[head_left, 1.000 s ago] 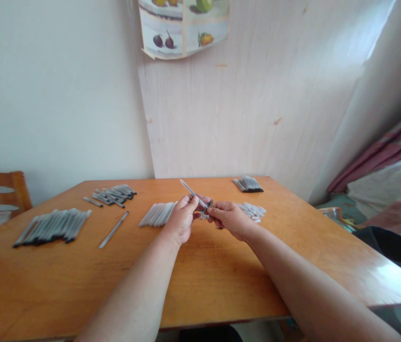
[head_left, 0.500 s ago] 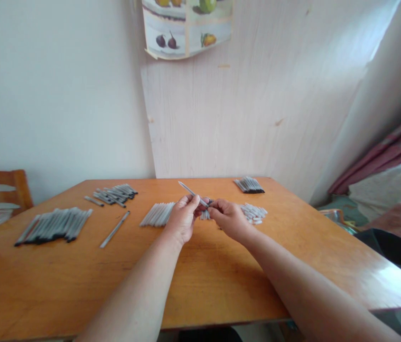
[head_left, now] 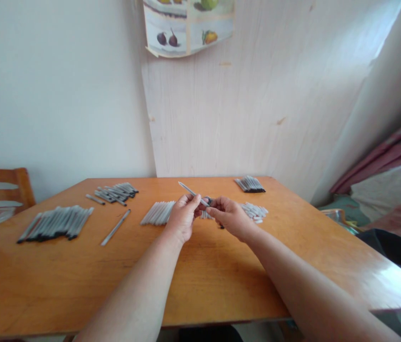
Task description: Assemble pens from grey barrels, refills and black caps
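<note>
Between my hands, above the middle of the table, a slim whitish pen barrel [head_left: 186,188] points up and to the left. The thumb and fingers of my left hand [head_left: 183,213] pinch it along its length. At its lower end, the fingers of my right hand [head_left: 229,214] are closed on it; the exact grip and any small part there are hidden. Just left of my left hand lies a row of white tubes [head_left: 157,213]. Beyond my right hand is a heap of short white pieces [head_left: 255,212]. Some short pieces [head_left: 205,215] show partly between my hands.
A lone pen [head_left: 115,228] lies left of the tube row. Farther left is a pile of black-ended pens [head_left: 56,223], with another loose pile [head_left: 116,193] behind it. More black-ended pens [head_left: 250,184] lie at the table's back right. A wooden chair [head_left: 22,187] stands at the left.
My right fingers have shifted slightly at the pen barrel's lower end. My left hand keeps its hold, and the view has moved a little.
</note>
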The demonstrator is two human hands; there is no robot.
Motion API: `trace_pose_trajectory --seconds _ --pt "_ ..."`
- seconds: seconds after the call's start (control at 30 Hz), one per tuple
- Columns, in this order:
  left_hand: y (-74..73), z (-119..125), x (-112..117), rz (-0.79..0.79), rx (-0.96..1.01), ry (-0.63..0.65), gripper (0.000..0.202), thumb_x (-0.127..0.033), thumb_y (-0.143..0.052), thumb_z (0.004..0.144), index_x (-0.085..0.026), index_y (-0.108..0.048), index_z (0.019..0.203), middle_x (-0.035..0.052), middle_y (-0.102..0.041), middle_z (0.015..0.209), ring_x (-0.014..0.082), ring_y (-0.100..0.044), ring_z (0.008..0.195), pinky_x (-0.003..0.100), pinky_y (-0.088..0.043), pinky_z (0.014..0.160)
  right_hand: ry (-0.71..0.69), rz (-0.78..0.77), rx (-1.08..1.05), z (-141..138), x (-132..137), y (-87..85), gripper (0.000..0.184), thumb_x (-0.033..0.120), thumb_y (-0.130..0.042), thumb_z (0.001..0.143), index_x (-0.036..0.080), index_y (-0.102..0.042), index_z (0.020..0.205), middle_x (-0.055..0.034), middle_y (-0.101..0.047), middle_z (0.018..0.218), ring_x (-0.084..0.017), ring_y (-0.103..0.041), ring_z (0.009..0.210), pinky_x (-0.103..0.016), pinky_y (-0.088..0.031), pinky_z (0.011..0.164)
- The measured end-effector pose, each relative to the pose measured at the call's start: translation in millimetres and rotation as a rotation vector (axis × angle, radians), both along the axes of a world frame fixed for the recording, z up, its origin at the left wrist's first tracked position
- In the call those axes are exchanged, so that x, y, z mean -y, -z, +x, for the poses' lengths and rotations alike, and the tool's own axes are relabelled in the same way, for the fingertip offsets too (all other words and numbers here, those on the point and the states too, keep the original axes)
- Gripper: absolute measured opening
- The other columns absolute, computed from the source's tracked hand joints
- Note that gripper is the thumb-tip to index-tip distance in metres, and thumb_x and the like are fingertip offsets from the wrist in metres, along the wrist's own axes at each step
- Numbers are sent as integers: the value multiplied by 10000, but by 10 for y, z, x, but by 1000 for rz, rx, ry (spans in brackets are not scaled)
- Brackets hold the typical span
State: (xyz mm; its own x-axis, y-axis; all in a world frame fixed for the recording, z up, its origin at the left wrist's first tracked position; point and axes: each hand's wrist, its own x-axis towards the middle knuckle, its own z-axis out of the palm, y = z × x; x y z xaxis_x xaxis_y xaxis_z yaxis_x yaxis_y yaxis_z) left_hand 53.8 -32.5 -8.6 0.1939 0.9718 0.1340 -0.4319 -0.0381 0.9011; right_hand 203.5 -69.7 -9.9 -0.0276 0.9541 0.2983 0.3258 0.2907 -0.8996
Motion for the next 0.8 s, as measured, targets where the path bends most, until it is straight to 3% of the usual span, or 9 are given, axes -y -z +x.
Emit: trace_pose_trajectory --seconds 0.13,0.33,0.5,0.67,0.8 --pt "25 3 -13 17 -8 -7 298 -396 -700 728 -161 -564 850 77 -695 863 135 -630 715 235 -429 624 -75 -89 6 11 -16 13 380 504 -432 872 168 -558 748 5 -562 583 -76 -471 472 -194 -338 438" --pt "48 2 -20 -14 -21 -6 311 -404 -708 715 -173 -551 852 65 -699 848 139 -642 701 234 -436 613 0 -32 22 19 -36 42 269 438 -605 778 182 -538 826 41 -536 580 -71 -460 475 -189 -352 448" --pt "56 9 -25 -11 -14 2 313 -401 -711 711 -175 -543 848 65 -702 847 150 -656 711 243 -450 628 -57 -136 -8 10 -30 22 341 482 -454 864 170 -525 748 -7 -593 635 -71 -491 477 -192 -363 442" --pt "76 20 -37 -39 -16 -9 299 -377 -707 720 -176 -529 852 64 -697 827 144 -652 671 234 -452 597 -10 -77 3 13 -27 13 259 408 -628 764 181 -522 828 37 -542 591 -70 -479 485 -181 -367 446" --pt "100 18 -51 -28 0 -1 289 -374 -703 727 -182 -525 846 53 -693 809 145 -658 689 238 -464 616 -40 -159 -34 16 -23 2 287 466 -519 839 180 -508 806 1 -588 640 -74 -501 484 -183 -370 428"
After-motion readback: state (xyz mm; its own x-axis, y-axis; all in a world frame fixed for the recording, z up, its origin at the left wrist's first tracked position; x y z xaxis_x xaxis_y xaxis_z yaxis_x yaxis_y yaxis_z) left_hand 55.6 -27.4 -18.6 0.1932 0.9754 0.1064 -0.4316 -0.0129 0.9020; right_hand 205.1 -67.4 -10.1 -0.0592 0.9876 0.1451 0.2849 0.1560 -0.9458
